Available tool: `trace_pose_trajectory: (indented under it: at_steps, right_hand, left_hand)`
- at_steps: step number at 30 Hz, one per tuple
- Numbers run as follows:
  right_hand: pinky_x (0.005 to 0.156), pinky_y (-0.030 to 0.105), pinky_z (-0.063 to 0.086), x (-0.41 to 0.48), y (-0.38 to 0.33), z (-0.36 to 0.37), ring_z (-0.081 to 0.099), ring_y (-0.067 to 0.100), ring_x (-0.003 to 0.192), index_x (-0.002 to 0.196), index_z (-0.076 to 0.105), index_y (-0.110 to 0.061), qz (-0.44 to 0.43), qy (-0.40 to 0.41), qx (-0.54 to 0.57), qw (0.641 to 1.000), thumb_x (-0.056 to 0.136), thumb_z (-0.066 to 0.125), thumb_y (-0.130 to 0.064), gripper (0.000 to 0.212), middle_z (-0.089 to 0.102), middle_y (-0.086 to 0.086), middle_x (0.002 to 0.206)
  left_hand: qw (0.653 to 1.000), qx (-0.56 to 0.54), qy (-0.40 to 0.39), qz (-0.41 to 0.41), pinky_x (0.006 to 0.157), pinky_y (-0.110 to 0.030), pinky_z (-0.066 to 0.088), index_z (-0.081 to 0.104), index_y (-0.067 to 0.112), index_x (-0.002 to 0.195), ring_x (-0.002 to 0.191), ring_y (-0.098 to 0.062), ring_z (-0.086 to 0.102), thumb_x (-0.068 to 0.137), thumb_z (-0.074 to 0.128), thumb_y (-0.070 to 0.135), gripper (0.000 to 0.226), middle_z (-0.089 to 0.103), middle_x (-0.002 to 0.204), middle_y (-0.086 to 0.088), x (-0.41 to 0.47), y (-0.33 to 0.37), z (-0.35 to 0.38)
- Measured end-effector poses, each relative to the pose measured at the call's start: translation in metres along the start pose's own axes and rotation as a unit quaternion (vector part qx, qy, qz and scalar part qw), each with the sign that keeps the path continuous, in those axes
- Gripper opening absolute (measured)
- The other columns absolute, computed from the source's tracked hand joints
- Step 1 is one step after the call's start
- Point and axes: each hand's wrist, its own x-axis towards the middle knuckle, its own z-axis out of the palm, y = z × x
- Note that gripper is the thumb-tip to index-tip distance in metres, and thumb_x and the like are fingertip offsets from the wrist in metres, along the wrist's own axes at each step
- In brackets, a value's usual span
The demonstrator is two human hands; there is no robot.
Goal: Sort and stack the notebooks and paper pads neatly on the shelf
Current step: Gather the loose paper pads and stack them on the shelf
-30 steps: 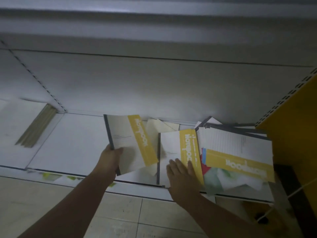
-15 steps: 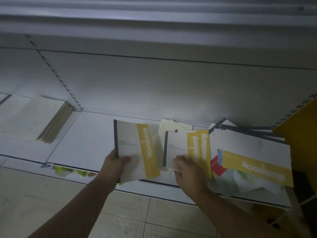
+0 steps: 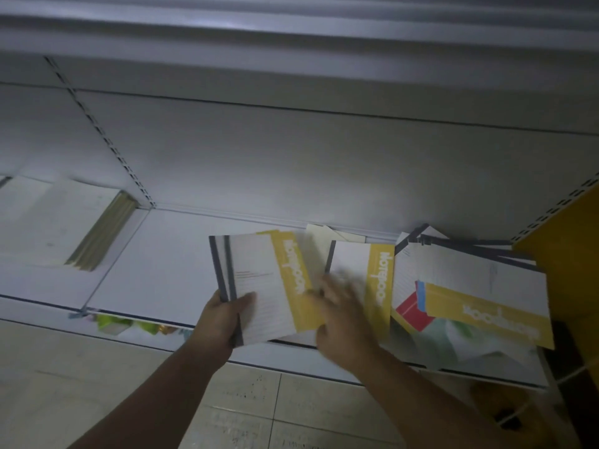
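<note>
My left hand grips two white notebooks with yellow bands by their dark spines, fanned slightly and held above the white shelf. My right hand is blurred, its fingers spread, between those notebooks and another yellow-banded notebook lying on the shelf. It grasps nothing that I can see. Further right, a larger yellow-banded pad lies crooked on a messy pile that includes a red item and dark-edged pads.
A neat stack of pale pads sits on the shelf section to the left, past a slotted upright. A yellow panel closes the shelf on the right. Tiled floor lies below the shelf edge.
The right hand lifted a yellow-banded notebook off the pile and carried it left onto the one in the left hand, which now holds two. The right hand has let go.
</note>
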Motion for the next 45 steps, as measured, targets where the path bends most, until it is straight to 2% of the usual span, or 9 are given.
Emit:
trace_pose_trajectory:
  at_steps: [3,7,13,15,24,28,32,36,45]
  right_hand:
    - [0.114,0.059,-0.010,0.000,0.028,0.004,-0.023,0.034,0.143,0.152,0.002,-0.022,0.146,-0.144,-0.215,0.955,0.079,0.058,-0.027,0.091,-0.018,0.013,0.158]
    - [0.113,0.058,-0.010,-0.007,0.039,0.016,-0.014,0.036,0.145,0.151,0.000,-0.022,0.151,-0.170,-0.248,0.942,0.083,0.057,-0.015,0.089,-0.011,0.012,0.159]
    - [0.092,0.050,0.050,-0.012,0.033,0.009,0.060,0.032,0.116,0.128,0.058,-0.010,0.090,0.068,-0.050,0.992,0.068,0.064,0.003,0.061,0.057,0.011,0.132]
    - [0.098,0.042,0.048,-0.015,0.024,-0.003,0.056,0.027,0.122,0.130,0.057,-0.011,0.079,0.136,0.077,0.985,0.078,0.054,0.002,0.053,0.056,0.007,0.135]
    - [0.116,0.034,0.023,0.008,-0.096,-0.041,0.035,0.017,0.137,0.139,0.048,-0.020,-0.253,-0.037,0.083,0.963,0.091,0.034,-0.030,0.052,0.041,-0.002,0.148]
    - [0.118,0.025,0.005,0.016,-0.145,-0.050,0.013,0.008,0.144,0.143,0.041,-0.022,-0.356,-0.145,0.066,0.921,0.088,0.029,-0.066,0.072,0.025,-0.006,0.155]
    - [0.104,0.025,0.040,0.030,-0.199,-0.056,0.051,0.018,0.124,0.122,0.063,-0.017,-0.219,-0.038,0.153,0.963,0.088,0.042,-0.046,0.049,0.059,-0.003,0.128]
    - [0.091,0.036,0.052,0.039,-0.264,-0.050,0.063,0.021,0.101,0.121,0.060,-0.014,-0.009,-0.193,0.337,0.921,0.095,0.048,-0.031,0.033,0.065,0.001,0.113]
    - [0.081,0.047,0.056,0.045,-0.437,-0.037,0.061,0.028,0.090,0.112,0.059,-0.014,0.025,-0.236,0.433,0.869,0.097,0.047,-0.015,0.020,0.061,0.011,0.099]
  left_hand:
    - [0.999,-0.030,0.011,-0.009,0.067,-0.036,0.050,0.053,0.017,0.120,0.093,-0.028,0.061,0.093,0.055,0.007,0.029,0.065,0.107,-0.007,0.007,0.003,-0.017]
    - [0.999,-0.027,0.027,-0.010,0.069,-0.037,0.049,0.053,0.021,0.119,0.093,-0.029,0.059,0.094,0.052,0.009,0.028,0.063,0.104,-0.006,0.010,0.004,-0.028]
    - [0.998,0.055,0.022,0.029,0.064,-0.034,0.048,0.045,0.030,0.123,0.092,-0.029,0.056,0.087,0.051,0.010,0.041,0.057,0.107,-0.007,0.002,0.008,-0.041]
    - [0.997,0.069,0.020,0.038,0.065,-0.037,0.048,0.041,0.031,0.127,0.095,-0.032,0.054,0.091,0.044,0.005,0.044,0.055,0.110,-0.009,-0.001,0.009,-0.042]
    - [0.996,-0.042,0.020,0.075,0.091,-0.060,0.049,0.051,0.019,0.129,0.106,-0.040,0.062,0.099,0.038,0.044,0.040,0.065,0.116,-0.019,-0.065,0.036,-0.051]
    - [0.988,-0.074,0.088,0.104,0.072,-0.041,0.055,0.051,0.016,0.129,0.098,-0.038,0.065,0.096,0.051,0.009,0.033,0.067,0.113,-0.018,-0.105,0.036,-0.104]
    - [0.975,-0.111,0.129,0.143,0.068,-0.035,0.052,0.045,0.024,0.127,0.095,-0.030,0.064,0.095,0.047,0.000,0.041,0.065,0.112,-0.008,-0.148,0.051,-0.151]
    - [0.964,-0.140,0.148,0.171,0.070,-0.038,0.052,0.040,0.022,0.137,0.099,-0.029,0.063,0.097,0.045,0.005,0.044,0.063,0.116,-0.007,-0.178,0.072,-0.195]
    - [0.946,-0.193,0.165,0.201,0.069,-0.042,0.053,0.033,0.023,0.142,0.104,-0.035,0.060,0.099,0.042,0.010,0.045,0.058,0.122,-0.010,-0.218,0.091,-0.342]
